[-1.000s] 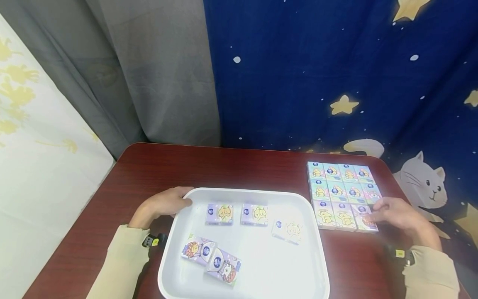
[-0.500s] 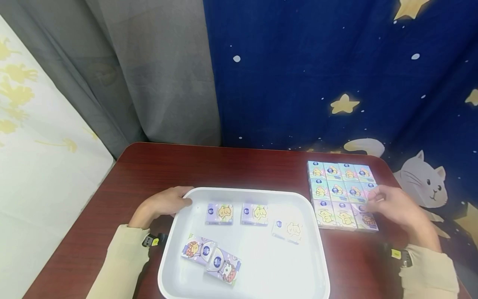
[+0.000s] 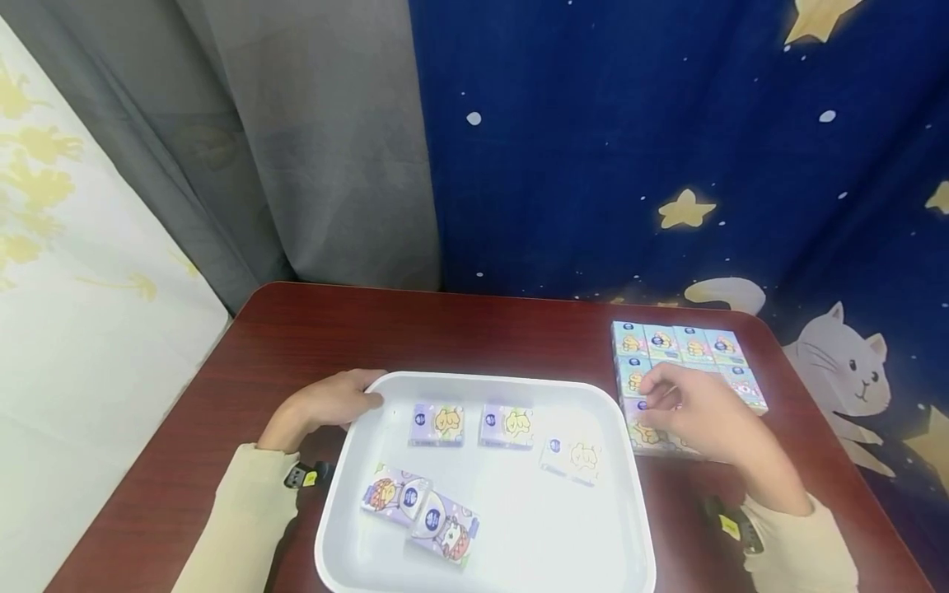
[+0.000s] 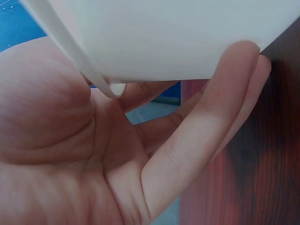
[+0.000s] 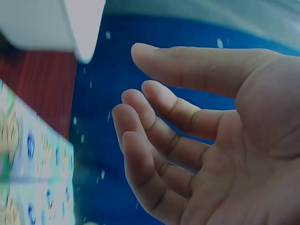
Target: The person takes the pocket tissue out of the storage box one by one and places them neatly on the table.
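At its far left corner the white plastic tray (image 3: 563,535) is gripped by my left hand (image 3: 329,405), thumb over the rim. The left wrist view shows that hand's fingers (image 4: 187,145) curled against the tray's outer wall. My right hand (image 3: 704,408) hovers over a block of small cartoon-printed packs, like pocket tissues (image 3: 630,338). In the right wrist view the right hand (image 5: 201,131) has loosely bent fingers and holds nothing. Inside the tray lie several purple packs (image 3: 436,425), two of them overlapping (image 3: 445,527) near the left side. The right hand hides part of the block.
The dark red table (image 3: 445,329) has rounded far corners. Behind it hang a grey curtain (image 3: 334,148) and a blue star-printed curtain (image 3: 556,181). A white cloth (image 3: 89,329) with yellow prints is at the left.
My right hand has let go of the block's front right pack and moved left over the block toward the tray. The left hand keeps its grip on the tray, which has stayed put.
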Motion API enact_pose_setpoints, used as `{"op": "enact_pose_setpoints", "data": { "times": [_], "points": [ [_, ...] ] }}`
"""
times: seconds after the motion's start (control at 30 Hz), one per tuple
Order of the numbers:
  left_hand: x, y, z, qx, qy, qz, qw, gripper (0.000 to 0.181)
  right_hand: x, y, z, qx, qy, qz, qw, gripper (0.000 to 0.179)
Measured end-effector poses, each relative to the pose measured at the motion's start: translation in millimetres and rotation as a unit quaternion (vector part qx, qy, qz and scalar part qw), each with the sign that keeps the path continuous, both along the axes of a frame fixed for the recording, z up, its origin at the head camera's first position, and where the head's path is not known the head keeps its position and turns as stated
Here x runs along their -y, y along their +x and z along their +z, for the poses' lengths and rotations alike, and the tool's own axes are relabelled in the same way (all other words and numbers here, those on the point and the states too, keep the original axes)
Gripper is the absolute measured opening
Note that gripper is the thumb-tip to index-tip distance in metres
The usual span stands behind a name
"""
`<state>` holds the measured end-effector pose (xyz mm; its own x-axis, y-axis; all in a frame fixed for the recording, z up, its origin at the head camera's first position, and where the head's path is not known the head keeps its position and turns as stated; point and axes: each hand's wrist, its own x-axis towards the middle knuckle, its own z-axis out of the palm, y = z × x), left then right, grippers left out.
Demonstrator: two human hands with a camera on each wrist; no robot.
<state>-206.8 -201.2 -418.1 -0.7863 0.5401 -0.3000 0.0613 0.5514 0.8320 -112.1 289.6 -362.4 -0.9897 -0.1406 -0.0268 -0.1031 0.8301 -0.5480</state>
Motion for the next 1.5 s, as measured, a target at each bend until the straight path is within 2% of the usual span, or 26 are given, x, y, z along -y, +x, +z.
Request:
{"op": "enact_pose_setpoints", "data": {
  "times": [0.23,0.4,0.53,0.67,0.8,0.9,0.97,1.07,1.17,1.3,1.5],
  "points": [
    [-1.5,-1.5,0.9,-0.01,-0.004,-0.003,0.9999,0.038,47.1,-4.5,6.9,-0.007,0.055,0.095,0.994,0.032],
    [-2.1,-1.6,1.5,-0.01,-0.006,-0.001,0.9999,0.039,71.5,-9.8,8.2,0.031,0.116,0.143,0.9824,0.035],
    [-1.6,-1.6,1.4,-0.011,-0.005,-0.001,0.9999,0.039,89.1,-14.1,8.2,0.073,0.152,0.161,0.9724,0.037],
    [-1.6,-2.3,0.8,-0.012,-0.007,-0.001,0.9999,0.039,102.7,-16.2,3.7,0.088,0.179,0.17,0.965,0.04],
    [-1.4,-2.8,0.7,-0.012,-0.007,-0.001,0.9999,0.038,113.8,-15.4,-2.3,0.078,0.224,0.182,0.9544,0.038],
    [-1.7,-2.6,1.1,-0.012,-0.008,-0.002,0.9999,0.038,121.0,-13.9,-8.0,0.061,0.275,0.191,0.9404,0.029],
    [-2.0,-2.2,1.4,-0.01,-0.008,-0.003,0.9999,0.038,124.9,-12.7,-12.4,0.056,0.296,0.19,0.9345,0.025],
    [-2.0,-1.9,1.1,-0.009,-0.007,-0.003,0.9999,0.038,129.0,-11.1,-17.5,0.06,0.299,0.179,0.9355,0.022],
    [-1.5,-1.8,0.7,-0.008,-0.005,-0.003,1.0,0.038,131.5,-8.9,-20.0,0.063,0.289,0.171,0.9398,0.033],
    [0.1,-2.0,-1.1,-0.007,0.0,-0.005,1.0,0.038,133.0,-6.0,-20.1,0.059,0.29,0.176,0.9389,0.054],
    [1.2,-2.5,-3.4,-0.002,-0.003,-0.003,1.0,0.038,131.1,-1.8,-17.9,0.076,0.257,0.177,0.9471,0.063]
  ]
}}
